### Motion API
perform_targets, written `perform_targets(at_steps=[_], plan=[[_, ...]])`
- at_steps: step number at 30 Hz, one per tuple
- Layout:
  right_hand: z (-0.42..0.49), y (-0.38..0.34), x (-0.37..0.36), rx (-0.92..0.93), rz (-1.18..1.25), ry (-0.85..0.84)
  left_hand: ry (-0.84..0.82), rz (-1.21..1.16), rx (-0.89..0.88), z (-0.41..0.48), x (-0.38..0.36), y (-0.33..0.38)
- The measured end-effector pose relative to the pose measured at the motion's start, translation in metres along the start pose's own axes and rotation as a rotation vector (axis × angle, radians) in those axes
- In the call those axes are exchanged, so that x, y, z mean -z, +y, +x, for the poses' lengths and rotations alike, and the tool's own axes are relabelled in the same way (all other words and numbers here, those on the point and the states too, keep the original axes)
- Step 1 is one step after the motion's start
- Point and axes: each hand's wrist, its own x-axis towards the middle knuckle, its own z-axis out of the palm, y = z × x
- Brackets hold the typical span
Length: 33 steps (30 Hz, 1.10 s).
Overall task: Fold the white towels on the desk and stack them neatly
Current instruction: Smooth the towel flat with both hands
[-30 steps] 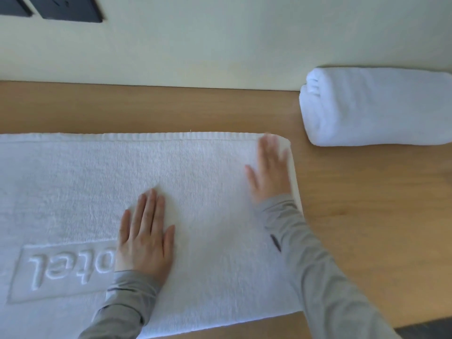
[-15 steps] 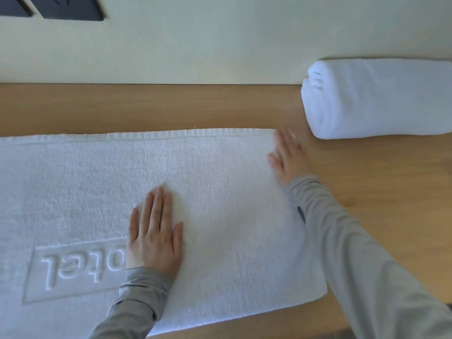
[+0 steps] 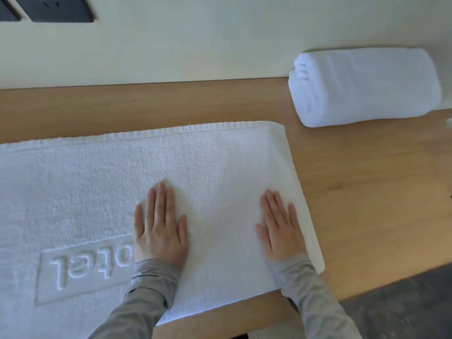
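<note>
Pressing flat w/ both hands on the flat towel point(image 3: 220, 162). It's white, spread on the wooden desk point(image 3: 367, 192), far hem approx parallel to the wall point(image 3: 195, 45), and its left part runs out of frame. The right edge looks thick/doubled, like a fold. A strip of bare wood shows between the towel's near edge and the desk front. Left hand point(image 3: 160, 228) is palm-down, fingers straight and close together, thumb out to the right. It sits about mid-width of the visible cloth, at the right end of the embossed lettering point(image 3: 85, 267). Right hand point(image 3: 281, 228) has the same pose: palm-down, fingers straight, pointing away from the person, near the right edge but inside it. Neither hand grips or pinches anything; both just lie flat on the fabric. The lettering reads upside-down from the cam, "otel" legible inside a raised rectangular frame, its right end hidden under the left wrist and grey sleeve point(image 3: 146, 289). 2nd item is a rolled towel point(image 3: 364, 86), white, far right of the desk up against the wall. Its long axis is approx parallel to the wall, spiral end facing left, and it sits apart from the flat towel w/ bare wood between them. 2 dark wall plates point(image 3: 61, 8) top-left, 1 of them cropped. Dark floor point(image 3: 403, 302) bottom-right.
</note>
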Motion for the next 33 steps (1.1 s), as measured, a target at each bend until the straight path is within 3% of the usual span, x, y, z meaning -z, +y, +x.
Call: perform_targets(at_steps=[3, 6, 13, 16, 19, 22, 26, 30, 33], plan=[[-0.018, 0.026, 0.002, -0.169, 0.105, 0.013, 0.001, -0.002, -0.01, 0.0, -0.002, -0.003], [-0.026, 0.033, 0.002, -0.21, 0.18, 0.018, 0.006, -0.015, -0.018, 0.0, -0.002, -0.003], [-0.03, 0.034, 0.004, -0.224, 0.161, -0.052, -0.012, -0.02, -0.031, 0.0, 0.001, -0.002], [-0.023, 0.037, 0.018, -0.211, 0.268, -0.015, -0.024, -0.014, -0.036, 0.002, 0.003, -0.003], [0.012, 0.053, 0.044, -0.171, 0.392, 0.026, -0.049, 0.015, -0.036, 0.003, 0.004, -0.005], [0.07, 0.071, 0.069, -0.051, 0.443, -0.066, 0.007, 0.006, 0.027, 0.003, 0.007, 0.0], [0.144, 0.084, 0.088, 0.142, 0.436, -0.19, 0.149, -0.164, 0.392, -0.023, 0.008, 0.032], [0.201, 0.087, 0.096, 0.162, 0.428, -0.314, 0.37, -0.52, 1.045, -0.057, 0.014, 0.108], [0.226, 0.087, 0.097, 0.116, 0.498, -0.4, 0.425, -0.79, 1.552, -0.073, 0.019, 0.15]])
